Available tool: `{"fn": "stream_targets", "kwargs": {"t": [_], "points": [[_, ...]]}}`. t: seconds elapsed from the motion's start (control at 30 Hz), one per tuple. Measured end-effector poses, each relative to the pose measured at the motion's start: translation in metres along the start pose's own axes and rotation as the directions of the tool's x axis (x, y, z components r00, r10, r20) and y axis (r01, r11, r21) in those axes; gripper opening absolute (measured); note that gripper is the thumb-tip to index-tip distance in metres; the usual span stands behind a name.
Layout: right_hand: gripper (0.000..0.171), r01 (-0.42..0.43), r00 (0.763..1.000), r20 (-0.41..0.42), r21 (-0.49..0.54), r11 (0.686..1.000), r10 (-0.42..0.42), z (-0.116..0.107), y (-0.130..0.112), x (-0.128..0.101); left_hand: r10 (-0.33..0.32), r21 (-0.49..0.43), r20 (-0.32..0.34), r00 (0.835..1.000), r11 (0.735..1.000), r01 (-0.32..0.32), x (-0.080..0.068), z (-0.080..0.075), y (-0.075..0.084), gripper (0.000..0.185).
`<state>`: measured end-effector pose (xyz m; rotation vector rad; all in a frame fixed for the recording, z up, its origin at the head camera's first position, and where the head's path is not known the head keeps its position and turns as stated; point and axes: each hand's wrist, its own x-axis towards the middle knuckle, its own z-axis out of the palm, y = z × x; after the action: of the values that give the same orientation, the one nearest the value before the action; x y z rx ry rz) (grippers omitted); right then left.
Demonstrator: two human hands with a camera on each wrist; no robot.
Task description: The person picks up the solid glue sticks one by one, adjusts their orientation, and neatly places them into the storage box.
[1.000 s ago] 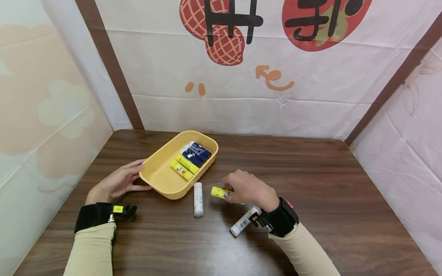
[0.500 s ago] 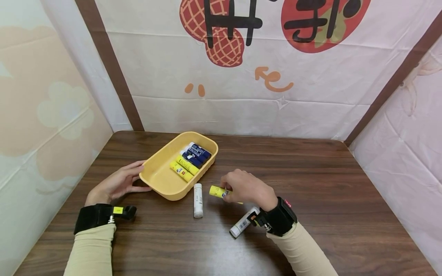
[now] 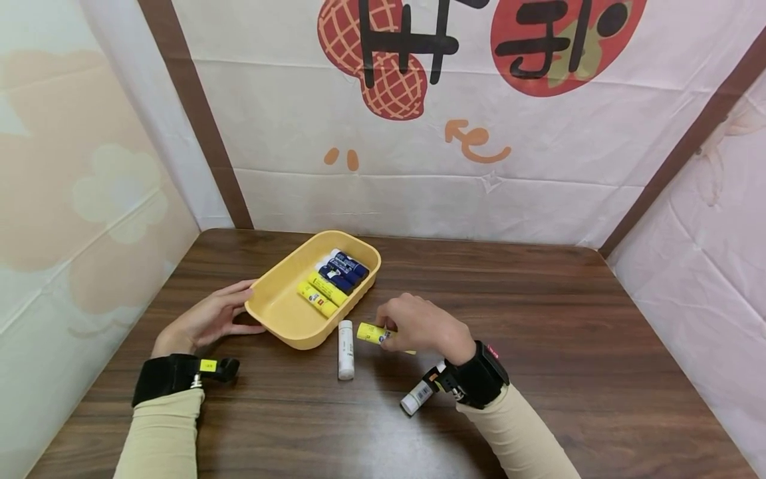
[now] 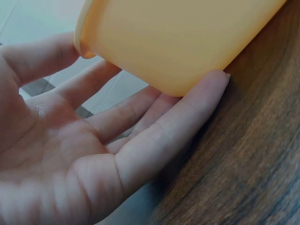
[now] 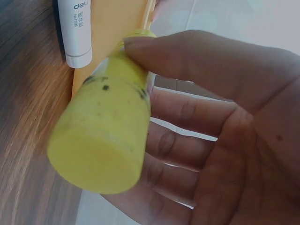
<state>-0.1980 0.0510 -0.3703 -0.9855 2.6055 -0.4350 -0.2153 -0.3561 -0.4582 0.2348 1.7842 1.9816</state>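
Observation:
A yellow plastic basket stands on the table, several blue and yellow glue sticks lying side by side in it. My left hand holds its left end. In the left wrist view the index fingertip meets the rim and the thumb lies along the lower wall. My right hand pinches a yellow glue stick between thumb and fingers, close over the table right of the basket. Seen from the right wrist, that glue stick points one flat end toward the camera. Its far end is partly behind the thumb.
A white glue stick lies between the basket and my right hand. Another white glue stick lies nearer me, partly hidden under the right wrist's camera strap. Printed cloth hangs behind the wooden table and at both sides.
My right hand has moved slightly left with the yellow glue stick in it. The left hand stays at the basket's end. The head view has shifted a little.

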Motion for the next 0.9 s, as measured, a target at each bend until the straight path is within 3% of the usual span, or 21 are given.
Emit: {"fn": "stream_targets", "kwargs": {"t": [0.9], "points": [[0.014,0.044,0.998,-0.049,0.013,0.999,-0.044,-0.0056,-0.0035,0.0033,0.005,0.008,-0.003,1.0,1.0,-0.005,0.0014,-0.0003,-0.002,0.051]]}}
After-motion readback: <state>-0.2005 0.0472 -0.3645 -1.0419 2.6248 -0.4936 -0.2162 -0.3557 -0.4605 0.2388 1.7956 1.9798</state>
